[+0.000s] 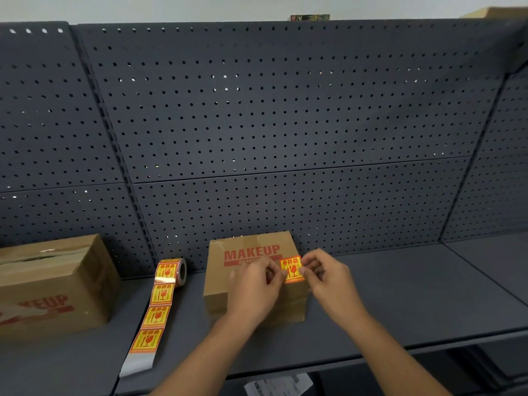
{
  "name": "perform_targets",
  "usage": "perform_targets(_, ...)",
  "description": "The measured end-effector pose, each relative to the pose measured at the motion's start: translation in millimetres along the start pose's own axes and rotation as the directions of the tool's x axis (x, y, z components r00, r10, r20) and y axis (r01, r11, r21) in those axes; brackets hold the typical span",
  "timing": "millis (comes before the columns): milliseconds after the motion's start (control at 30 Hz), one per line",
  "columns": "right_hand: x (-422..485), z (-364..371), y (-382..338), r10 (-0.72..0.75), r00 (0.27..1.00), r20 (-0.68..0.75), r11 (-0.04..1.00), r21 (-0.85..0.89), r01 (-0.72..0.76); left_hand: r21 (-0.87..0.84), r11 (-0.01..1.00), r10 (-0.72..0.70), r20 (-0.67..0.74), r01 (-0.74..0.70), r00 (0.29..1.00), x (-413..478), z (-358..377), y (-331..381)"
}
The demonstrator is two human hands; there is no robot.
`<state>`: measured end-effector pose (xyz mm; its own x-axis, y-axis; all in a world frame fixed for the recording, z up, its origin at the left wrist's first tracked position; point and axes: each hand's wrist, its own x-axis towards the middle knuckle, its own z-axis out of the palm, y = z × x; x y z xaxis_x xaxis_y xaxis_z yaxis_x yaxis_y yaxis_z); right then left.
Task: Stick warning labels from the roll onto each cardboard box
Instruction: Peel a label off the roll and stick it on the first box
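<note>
Both hands are pinching one label: the left hand is taking its 9 o'clock edge and the right hand its 3 o'clock edge, each grip closed on it. They are holding it over the box, toward its 3 o'clock side. This looks like the sticking step, and the next move is likely laying the label flat and pressing it smooth. The roll is lying at the box's 9 o'clock, with a second box beyond it.

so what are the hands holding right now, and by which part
One warning label, pinched by both hands: the left hand at its left edge, the right hand at its right edge, over the middle cardboard box.
</note>
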<state>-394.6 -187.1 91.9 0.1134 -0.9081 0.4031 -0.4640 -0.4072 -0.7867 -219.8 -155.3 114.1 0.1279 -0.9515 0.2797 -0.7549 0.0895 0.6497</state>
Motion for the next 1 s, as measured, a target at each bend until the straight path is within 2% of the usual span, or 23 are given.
perform_targets(633,0,4,-4,-0.008,1.0,-0.011,0.998,-0.063,0.007,0.059,0.997,0.055,-0.007,-0.055,0.998,3,1,-3)
perform_targets(1000,-4,13,-4,0.069,0.995,-0.075,0.996,-0.044,-0.073,0.119,0.987,0.113,-0.051,-0.106,0.992,3,6,-6)
